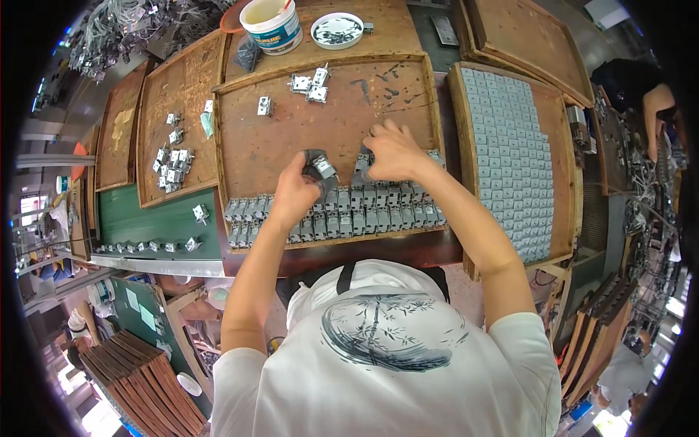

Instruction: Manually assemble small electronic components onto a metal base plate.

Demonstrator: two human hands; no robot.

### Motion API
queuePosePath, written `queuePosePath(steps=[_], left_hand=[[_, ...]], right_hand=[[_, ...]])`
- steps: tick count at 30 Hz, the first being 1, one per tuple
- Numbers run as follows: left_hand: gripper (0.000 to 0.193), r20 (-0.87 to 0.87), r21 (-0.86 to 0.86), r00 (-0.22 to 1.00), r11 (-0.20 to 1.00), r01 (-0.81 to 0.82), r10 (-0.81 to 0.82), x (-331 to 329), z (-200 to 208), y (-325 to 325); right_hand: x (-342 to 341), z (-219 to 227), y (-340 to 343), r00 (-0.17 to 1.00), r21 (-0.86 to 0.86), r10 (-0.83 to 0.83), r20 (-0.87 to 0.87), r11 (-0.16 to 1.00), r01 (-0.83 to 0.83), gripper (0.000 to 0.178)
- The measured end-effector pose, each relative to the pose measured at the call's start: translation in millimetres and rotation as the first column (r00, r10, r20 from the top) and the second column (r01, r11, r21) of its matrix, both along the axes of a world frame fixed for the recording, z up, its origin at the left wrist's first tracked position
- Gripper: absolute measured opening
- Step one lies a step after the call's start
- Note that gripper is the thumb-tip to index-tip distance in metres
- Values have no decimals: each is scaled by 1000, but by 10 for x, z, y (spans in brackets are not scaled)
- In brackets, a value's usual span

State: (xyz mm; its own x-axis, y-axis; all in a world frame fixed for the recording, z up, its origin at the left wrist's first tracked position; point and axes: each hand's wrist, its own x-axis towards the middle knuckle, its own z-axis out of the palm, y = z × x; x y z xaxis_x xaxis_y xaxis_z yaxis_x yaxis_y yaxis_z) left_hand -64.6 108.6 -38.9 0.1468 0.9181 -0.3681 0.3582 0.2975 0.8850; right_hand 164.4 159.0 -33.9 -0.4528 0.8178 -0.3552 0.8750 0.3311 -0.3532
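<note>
My left hand (297, 193) is closed around a small box-shaped metal part (324, 168), with dark grey coverings on its fingertips. My right hand (395, 154) is bent into a pinch just to the right, over the far edge of the packed rows. What its fingertips hold there is mostly hidden; a grey edge shows beside them. Below both hands, rows of similar metal parts (357, 221) stand tightly side by side along the near edge of a wooden tray (291, 138). A single metal part (265, 106) and a small cluster of parts (313, 84) lie farther back in this tray.
A wooden tray (455, 95) on the right holds neat rows of grey parts. On the left, another tray (156, 95) carries a loose pile of parts (173, 169). A white bucket (271, 28) and a round white dish (337, 30) stand at the back. Another person's arm (652, 120) shows far right.
</note>
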Motion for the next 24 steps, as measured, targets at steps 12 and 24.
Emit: queuePosePath(steps=[12,24], left_hand=[[45,167,-160,938,930,331,-305,291,-309,425],[48,176,-53,925,935,350,-337,181,-371,234]], right_hand=[[129,93,195,979,-135,205,9,970,-202,42],[2716,368,-474,374,96,-704,-603,402,911,25]])
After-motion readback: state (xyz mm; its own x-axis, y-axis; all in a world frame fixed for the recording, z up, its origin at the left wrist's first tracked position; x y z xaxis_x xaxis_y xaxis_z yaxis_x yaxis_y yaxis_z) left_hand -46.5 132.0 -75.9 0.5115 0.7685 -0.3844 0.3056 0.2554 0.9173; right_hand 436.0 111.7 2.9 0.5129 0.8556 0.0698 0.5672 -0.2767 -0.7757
